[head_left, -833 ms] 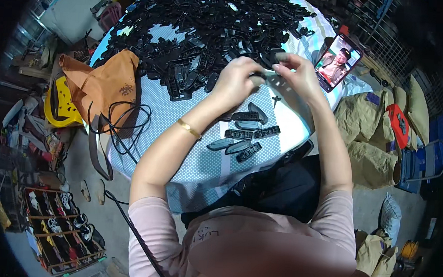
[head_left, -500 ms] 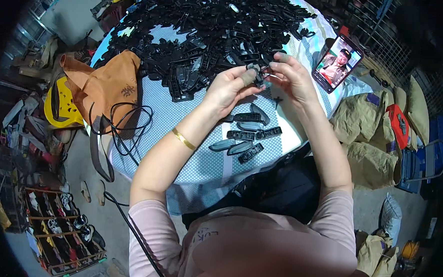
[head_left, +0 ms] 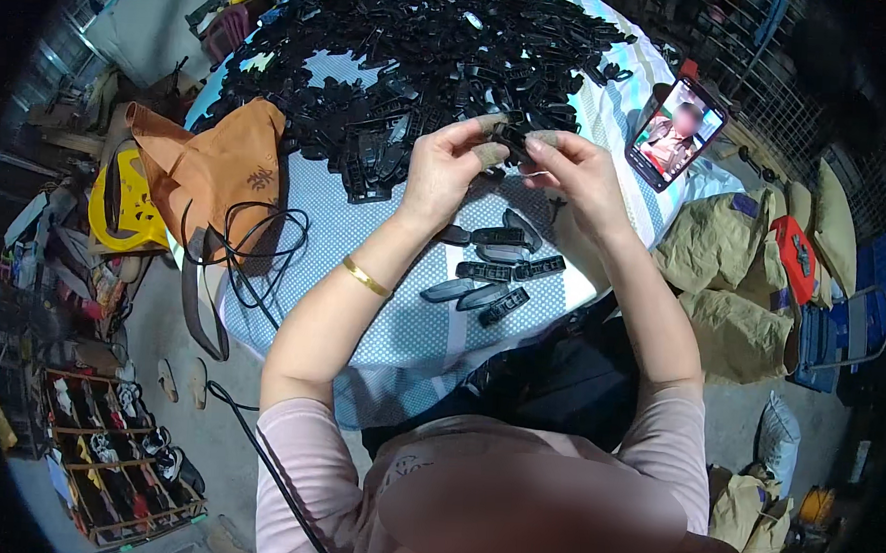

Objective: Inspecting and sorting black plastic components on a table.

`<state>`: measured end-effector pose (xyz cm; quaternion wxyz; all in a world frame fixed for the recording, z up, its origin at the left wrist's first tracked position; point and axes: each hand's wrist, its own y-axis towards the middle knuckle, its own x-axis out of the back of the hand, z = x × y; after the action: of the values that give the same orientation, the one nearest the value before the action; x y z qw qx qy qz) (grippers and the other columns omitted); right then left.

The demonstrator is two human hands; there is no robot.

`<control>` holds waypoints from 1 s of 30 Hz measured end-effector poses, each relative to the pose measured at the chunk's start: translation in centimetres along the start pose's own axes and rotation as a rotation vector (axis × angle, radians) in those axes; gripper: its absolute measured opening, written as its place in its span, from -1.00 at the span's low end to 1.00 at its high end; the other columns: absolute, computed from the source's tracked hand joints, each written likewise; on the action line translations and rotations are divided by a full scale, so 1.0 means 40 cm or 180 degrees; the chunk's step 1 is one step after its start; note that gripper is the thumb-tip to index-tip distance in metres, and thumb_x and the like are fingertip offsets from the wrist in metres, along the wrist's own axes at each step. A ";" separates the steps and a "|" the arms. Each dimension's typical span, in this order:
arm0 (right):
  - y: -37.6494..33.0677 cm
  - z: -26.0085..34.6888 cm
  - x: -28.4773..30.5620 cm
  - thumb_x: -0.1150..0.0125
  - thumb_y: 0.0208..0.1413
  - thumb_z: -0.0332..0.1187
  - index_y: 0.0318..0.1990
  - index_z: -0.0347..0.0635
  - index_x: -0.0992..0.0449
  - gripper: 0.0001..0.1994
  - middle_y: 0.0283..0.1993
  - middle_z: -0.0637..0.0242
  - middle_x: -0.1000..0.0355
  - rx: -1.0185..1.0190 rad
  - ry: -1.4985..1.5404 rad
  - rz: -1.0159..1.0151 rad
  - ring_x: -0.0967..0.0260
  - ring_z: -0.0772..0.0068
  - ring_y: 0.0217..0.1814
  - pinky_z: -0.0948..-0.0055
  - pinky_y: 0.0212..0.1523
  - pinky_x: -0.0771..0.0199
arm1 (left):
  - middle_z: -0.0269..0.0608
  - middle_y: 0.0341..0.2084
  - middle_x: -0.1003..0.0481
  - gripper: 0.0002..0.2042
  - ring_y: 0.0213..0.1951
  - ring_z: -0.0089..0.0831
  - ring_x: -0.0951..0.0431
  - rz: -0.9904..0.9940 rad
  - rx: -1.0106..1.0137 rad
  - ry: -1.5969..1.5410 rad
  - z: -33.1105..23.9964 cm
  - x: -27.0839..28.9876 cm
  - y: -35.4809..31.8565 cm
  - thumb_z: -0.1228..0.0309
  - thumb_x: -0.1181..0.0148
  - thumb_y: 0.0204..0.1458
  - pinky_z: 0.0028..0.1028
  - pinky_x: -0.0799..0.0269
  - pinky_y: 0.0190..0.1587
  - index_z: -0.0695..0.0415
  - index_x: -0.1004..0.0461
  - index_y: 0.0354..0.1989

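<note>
My left hand point(head_left: 446, 173) and my right hand point(head_left: 577, 173) meet above the table, pinching one small black plastic piece point(head_left: 510, 137) between them. Greyish coverings wrap some of the fingertips. The fingers hide much of the piece, so its exact kind does not show. Just beyond my hands spreads a large heap of similar black plastic parts point(head_left: 370, 133). Nearer to me, below my wrists, several black and dark grey elongated parts point(head_left: 486, 271) lie in a loose group, some with slotted undersides turned up.
A patterned cloth point(head_left: 390, 324) covers the round table. At its left edge sit an orange-brown cloth bag point(head_left: 231, 155) and a looped black cable point(head_left: 254, 257). A phone point(head_left: 676, 134) with a lit screen stands at the right. Brown sacks point(head_left: 715, 241) are beside the table; a shoe rack point(head_left: 118, 460) is lower left.
My right hand has come down slightly and its fingers have closed in on the black piece. The left fingers have shifted their pinch, and the piece appears turned.
</note>
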<state>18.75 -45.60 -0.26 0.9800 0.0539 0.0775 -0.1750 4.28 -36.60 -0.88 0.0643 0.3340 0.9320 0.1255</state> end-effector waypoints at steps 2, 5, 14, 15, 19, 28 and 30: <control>-0.005 -0.004 -0.005 -0.15 0.06 -0.33 -0.22 -0.31 -0.45 -0.78 -0.38 0.34 -0.44 0.0070 0.0239 0.0054 -0.43 0.56 -0.36 0.63 -0.38 -0.46 | -0.29 -0.32 -0.51 -0.67 -0.32 -0.63 -0.47 -0.0066 0.0065 -0.0072 0.002 0.001 0.003 0.59 -0.18 -0.10 -0.64 -0.39 -0.23 0.27 -0.43 -0.08; -0.005 0.001 -0.003 -0.15 0.06 -0.37 -0.24 -0.32 -0.46 -0.81 -0.38 0.34 -0.43 -0.0039 0.0417 0.0045 -0.42 0.57 -0.41 0.66 -0.40 -0.44 | -0.27 -0.31 -0.51 -0.67 -0.31 -0.63 -0.47 -0.0079 0.0221 -0.0720 -0.007 0.001 0.005 0.58 -0.19 -0.10 -0.64 -0.38 -0.22 0.28 -0.43 -0.09; -0.006 -0.020 -0.012 -0.16 0.04 -0.43 -0.23 -0.38 -0.45 -0.80 -0.26 0.27 -0.40 0.0686 -0.0383 -0.0135 -0.42 0.57 -0.42 0.66 -0.40 -0.45 | -0.26 -0.28 -0.50 -0.71 -0.27 -0.60 -0.47 0.0237 0.0114 -0.0069 -0.014 0.005 0.004 0.57 -0.09 -0.02 -0.62 -0.39 -0.19 0.27 -0.42 -0.07; -0.006 -0.027 -0.016 -0.17 0.02 -0.44 -0.23 -0.39 -0.44 -0.80 -0.25 0.26 -0.40 0.0991 -0.0615 -0.0269 -0.42 0.57 -0.40 0.65 -0.40 -0.45 | -0.25 -0.26 -0.50 -0.72 -0.25 -0.59 -0.47 0.0216 0.0106 -0.0314 -0.010 -0.003 0.004 0.57 -0.08 -0.01 -0.61 -0.38 -0.17 0.28 -0.42 -0.07; -0.006 -0.049 -0.034 -0.20 0.01 -0.42 -0.22 -0.35 -0.42 -0.78 -0.34 0.35 -0.40 0.1043 -0.1207 -0.0395 -0.37 0.64 -0.39 0.67 -0.40 -0.39 | -0.23 -0.23 -0.49 -0.75 -0.19 -0.54 -0.45 0.0069 0.0086 -0.0372 -0.026 -0.011 -0.002 0.56 -0.02 0.03 -0.57 -0.34 -0.08 0.28 -0.43 -0.09; -0.012 -0.057 -0.020 -0.21 -0.03 -0.30 -0.39 -0.35 -0.48 -0.77 -0.56 0.24 -0.37 0.1362 -0.1977 0.0204 -0.31 0.46 -0.55 0.51 -0.52 -0.27 | -0.24 -0.30 -0.50 -0.79 -0.23 -0.52 -0.46 0.0642 0.0046 -0.0160 -0.046 0.012 -0.007 0.55 -0.01 0.03 -0.54 -0.33 -0.08 0.30 -0.46 -0.17; -0.015 -0.065 -0.024 -0.24 -0.07 -0.23 -0.44 -0.31 -0.50 -0.74 -0.64 0.07 -0.35 0.1606 -0.1977 0.0070 -0.31 0.30 -0.64 0.41 -0.59 -0.24 | -0.24 -0.30 -0.50 -0.80 -0.23 -0.52 -0.46 0.0617 0.0047 -0.0165 -0.032 0.015 -0.011 0.55 0.00 0.03 -0.55 -0.34 -0.09 0.30 -0.46 -0.19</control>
<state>17.29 -45.47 -2.71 0.9146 0.2382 -0.2685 -0.1860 3.28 -36.81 0.18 0.0735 0.4262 0.8942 0.1156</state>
